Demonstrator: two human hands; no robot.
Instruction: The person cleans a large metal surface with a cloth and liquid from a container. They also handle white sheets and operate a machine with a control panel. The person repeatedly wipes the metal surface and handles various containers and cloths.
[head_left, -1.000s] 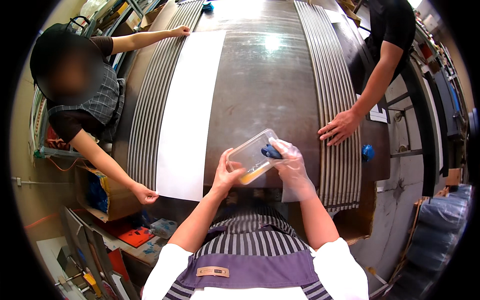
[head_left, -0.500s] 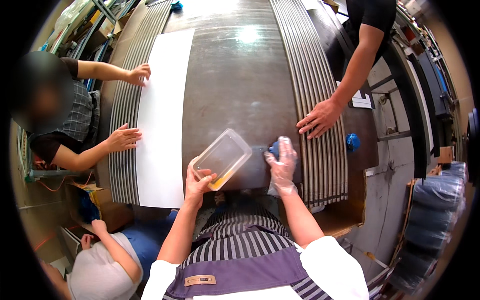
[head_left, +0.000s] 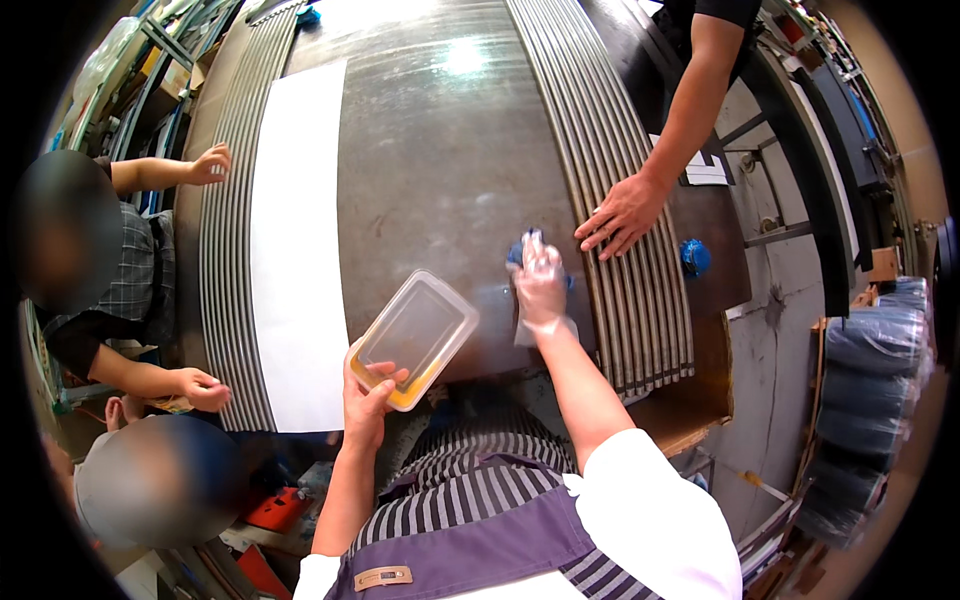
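Note:
My left hand (head_left: 362,410) is closed on a clear rectangular plastic container (head_left: 422,325), held tilted above the table's near edge. Something yellow lies along the container's lower end. A thin clear plastic glove covers my right hand (head_left: 543,290), whose fingers press a crumpled blue cloth (head_left: 515,254) onto the dark, shiny tabletop (head_left: 440,180). Most of the cloth is hidden under that hand. Left of the container lies a long white sheet (head_left: 295,240), flat beside a row of metal rods (head_left: 226,300).
Another row of rods (head_left: 625,300) runs along the right, with a co-worker's hand (head_left: 625,212) resting on it. A blue bundle (head_left: 695,258) sits beyond. Two people are at the left, one with hands near the rods. Plastic-wrapped rolls (head_left: 865,400) stand far right.
My right hand has slid the cloth farther across the tabletop. The left co-worker's hands have drawn back from the white sheet. A seated person at lower left has shifted, and the whole view has turned slightly.

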